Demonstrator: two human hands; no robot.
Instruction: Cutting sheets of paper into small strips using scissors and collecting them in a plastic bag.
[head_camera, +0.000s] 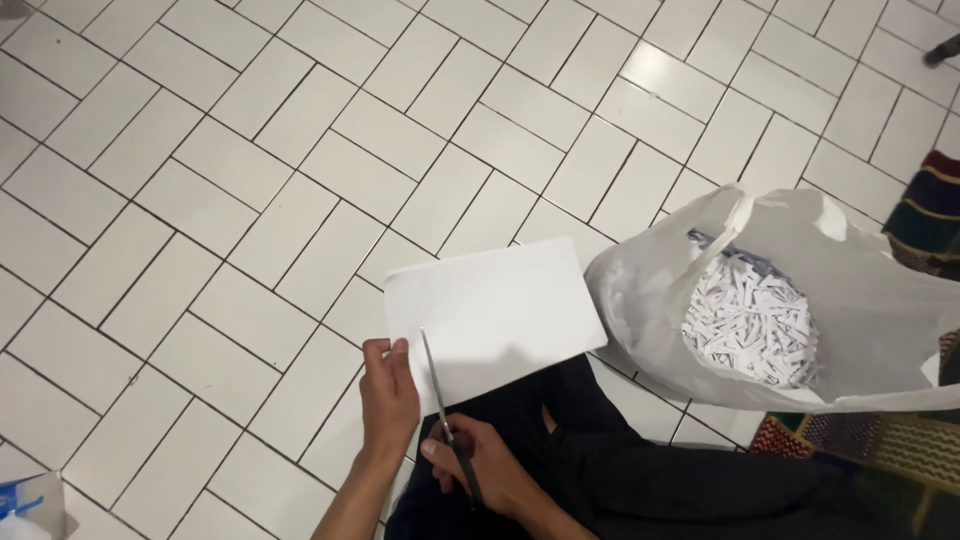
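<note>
The person is sitting over a white tiled floor (230, 200) and cutting a sheet of white paper (495, 310) into a strip. The left hand (388, 392) is pinching the near left edge of the sheet, thumb on top, holding it up off the floor above the lap. The right hand (480, 470) is closed around the handles of the scissors (445, 420), whose blades are lying narrow along the sheet's left side, just beside the left fingers. By the look of it, the cut is at an early stage, with the blade tips only a short way into the sheet. The next snip calls for keeping the sheet taut and the blades parallel to the edge. To the right, a white plastic bag (640, 290) is standing open, holding a heap of paper strips (750, 325).
</note>
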